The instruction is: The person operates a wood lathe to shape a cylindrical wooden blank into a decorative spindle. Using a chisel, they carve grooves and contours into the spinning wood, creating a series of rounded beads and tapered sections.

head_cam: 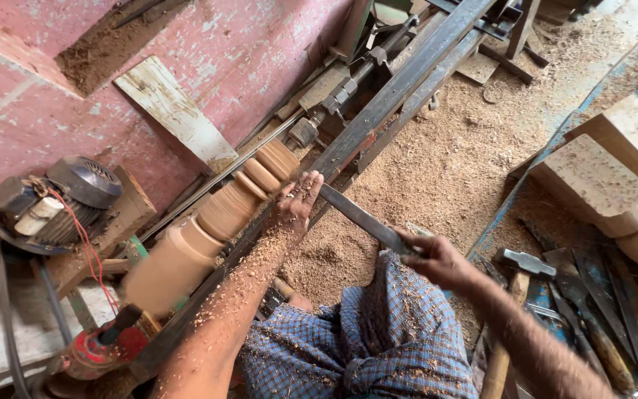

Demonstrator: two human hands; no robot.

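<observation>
I am pressing my left hand [295,207] down over the front of the long flat chisel [367,222], fingers curled on the blade where it crosses the metal rail [378,111], while my right hand [437,260] is closed around its back end near my knee. The tip is meeting the spinning wooden piece [215,222], which is blurred between the motor [68,196] and the far screw end. To cut cleanly I am judging it best to be keeping the blade braced on the rail and feeding lightly. Sawdust [437,162] is covering the floor; a hammer [522,262] is lying just beside my right arm.
</observation>
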